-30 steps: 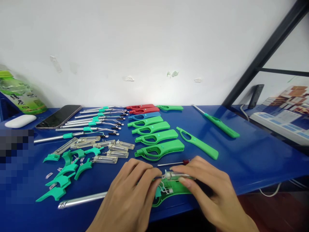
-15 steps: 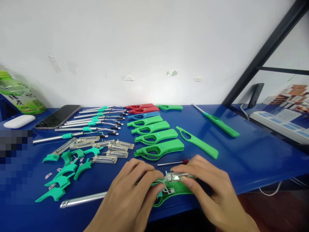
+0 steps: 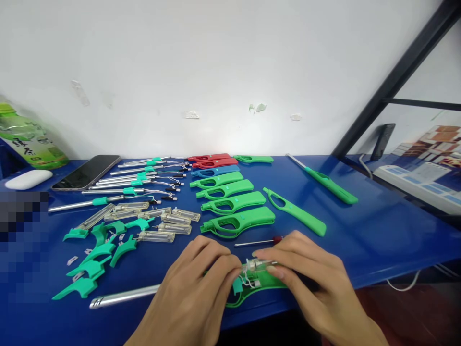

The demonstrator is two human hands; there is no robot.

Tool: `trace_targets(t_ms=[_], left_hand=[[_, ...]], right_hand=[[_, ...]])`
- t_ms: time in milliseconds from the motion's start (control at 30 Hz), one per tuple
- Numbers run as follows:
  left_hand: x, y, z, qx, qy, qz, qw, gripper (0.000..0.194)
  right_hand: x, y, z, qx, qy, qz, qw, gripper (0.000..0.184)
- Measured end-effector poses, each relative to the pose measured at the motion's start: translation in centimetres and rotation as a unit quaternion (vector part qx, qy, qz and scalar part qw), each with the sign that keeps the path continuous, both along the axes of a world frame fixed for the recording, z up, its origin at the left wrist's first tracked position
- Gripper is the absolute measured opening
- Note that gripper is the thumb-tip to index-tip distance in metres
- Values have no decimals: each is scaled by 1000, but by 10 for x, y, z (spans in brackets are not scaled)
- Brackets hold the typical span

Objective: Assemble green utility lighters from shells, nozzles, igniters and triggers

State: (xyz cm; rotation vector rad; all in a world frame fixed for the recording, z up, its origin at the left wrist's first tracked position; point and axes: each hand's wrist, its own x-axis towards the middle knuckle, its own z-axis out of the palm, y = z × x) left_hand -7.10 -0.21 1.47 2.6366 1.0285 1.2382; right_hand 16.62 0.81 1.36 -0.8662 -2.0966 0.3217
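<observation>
A green lighter shell (image 3: 256,284) lies open at the near edge of the blue table (image 3: 378,230). A clear fuel tank (image 3: 258,264) with thin white wires sits over it. My left hand (image 3: 196,288) curls over the shell's left end, fingertips pinched at the tank's nozzle end. My right hand (image 3: 309,278) pinches the tank from the right. A silver metal tube (image 3: 124,296) sticks out to the left from under my left hand. A small red-handled screwdriver (image 3: 257,242) lies just beyond my fingers.
Behind are several green, red and blue lighter shells (image 3: 236,221), clear tanks (image 3: 158,235), teal triggers (image 3: 91,269) and metal tubes with wires (image 3: 137,185). A finished green lighter (image 3: 329,185), phone (image 3: 86,172), white case (image 3: 28,179) and green bottle (image 3: 25,142) lie farther off.
Both hands stay on the tank and shell; the fingers have shifted slightly, and the tank has been nudged a little over the shell.
</observation>
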Motion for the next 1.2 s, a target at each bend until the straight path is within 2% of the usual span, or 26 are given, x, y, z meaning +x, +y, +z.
trace_targets(t_ms=[167,300,367,567,833,1200], left_hand=[[-4,-2,0,10,22,12,1000,20],[-11,-9,-3,-5,77,109,991,33],[-17,-12,-6,-4,104,128,986,35],[-25,-16,-9,-12,116,102,988,22],[-27,-14,-13,-2,126,98,987,31],[-28,-16,-14,-26,84,85,993,23]], right_hand=[[1,0,-1,-3,-5,-9,1000,24],[6,-1,-1,-13,-43,-44,998,24],[8,-1,-1,-26,-59,-46,997,26],[8,-2,-2,-57,-58,-37,996,29],[9,-1,-2,-34,-42,-34,998,22],[5,-1,-2,-19,-10,-39,999,21]])
